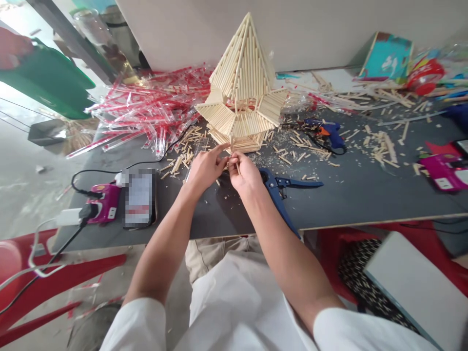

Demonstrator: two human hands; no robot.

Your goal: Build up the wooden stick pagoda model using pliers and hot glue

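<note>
A pagoda-like model [243, 73] built of thin pale wooden sticks stands on the dark table, with a tall pointed roof above a flared lower roof. Right at its front edge, my left hand [207, 169] has its index finger stretched toward the lower sticks while its thumb is bent in; whatever lies between them is hidden. My right hand [245, 171] is closed in a pinch beside it, the fingertips of both hands nearly meeting. A short wooden stick [238, 168] shows between the right fingers. Partly under my right forearm lies a blue-handled cutter [281, 187].
Red-and-clear plastic wrappers [157, 107] heap at the back left. A blue glue gun [331, 134] lies right of the model among cut stick pieces [302, 141]. At left are a phone [139, 199] and a purple power strip [104, 202] with cables; another purple strip [444, 171] sits far right.
</note>
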